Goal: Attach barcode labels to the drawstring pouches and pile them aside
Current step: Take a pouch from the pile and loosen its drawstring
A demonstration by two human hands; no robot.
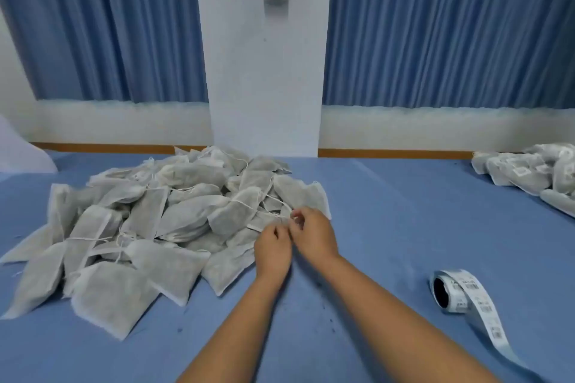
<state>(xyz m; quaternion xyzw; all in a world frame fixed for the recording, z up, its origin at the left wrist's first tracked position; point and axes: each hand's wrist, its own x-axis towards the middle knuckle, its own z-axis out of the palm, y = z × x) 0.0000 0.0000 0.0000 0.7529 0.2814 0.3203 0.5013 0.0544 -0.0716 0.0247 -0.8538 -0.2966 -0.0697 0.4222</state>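
Observation:
A big heap of grey-white drawstring pouches point(149, 221) with white strings covers the left and middle of the blue table. Both hands meet at the heap's right edge. My left hand point(273, 250) has its fingers curled at a pouch's edge there. My right hand point(312, 232) pinches a thin white drawstring just beside it. A roll of barcode labels point(452, 291) lies to the right, its strip point(494, 333) trailing toward the near edge. A smaller pile of labelled pouches point(532, 171) sits at the far right.
The table has a blue cloth cover point(389, 211) with bare cloth between the heap and the labelled pile. Blue curtains and a white pillar with wall switches stand behind. A white sheet point(21, 152) shows at the far left.

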